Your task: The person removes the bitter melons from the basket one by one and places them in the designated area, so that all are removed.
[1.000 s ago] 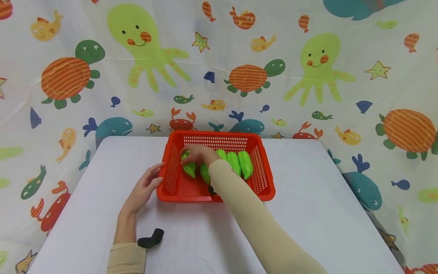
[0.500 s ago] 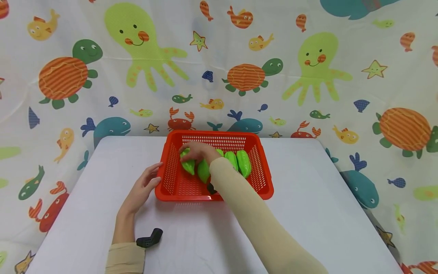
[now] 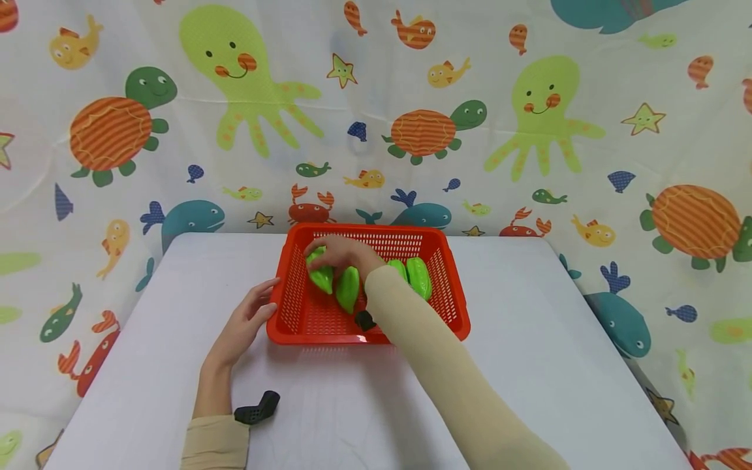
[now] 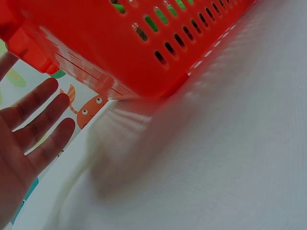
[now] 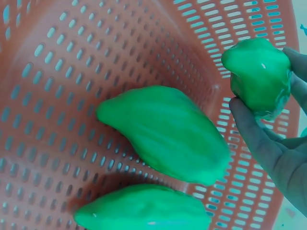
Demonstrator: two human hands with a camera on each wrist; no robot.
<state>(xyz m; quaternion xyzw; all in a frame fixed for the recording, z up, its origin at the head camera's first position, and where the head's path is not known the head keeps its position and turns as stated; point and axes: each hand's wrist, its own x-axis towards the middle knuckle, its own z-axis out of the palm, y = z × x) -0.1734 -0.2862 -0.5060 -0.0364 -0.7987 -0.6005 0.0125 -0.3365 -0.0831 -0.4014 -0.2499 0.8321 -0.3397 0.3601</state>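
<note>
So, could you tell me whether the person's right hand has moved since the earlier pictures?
Yes. The right hand, gripping a green plastic fruit, has lifted slightly toward the red perforated plastic basket's far wall.

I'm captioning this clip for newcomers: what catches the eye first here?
The red basket in the middle of the white table, holding shiny green fruits. The right hand grips one green fruit at the basket's left end; the left hand rests open against its outer left wall.
</note>
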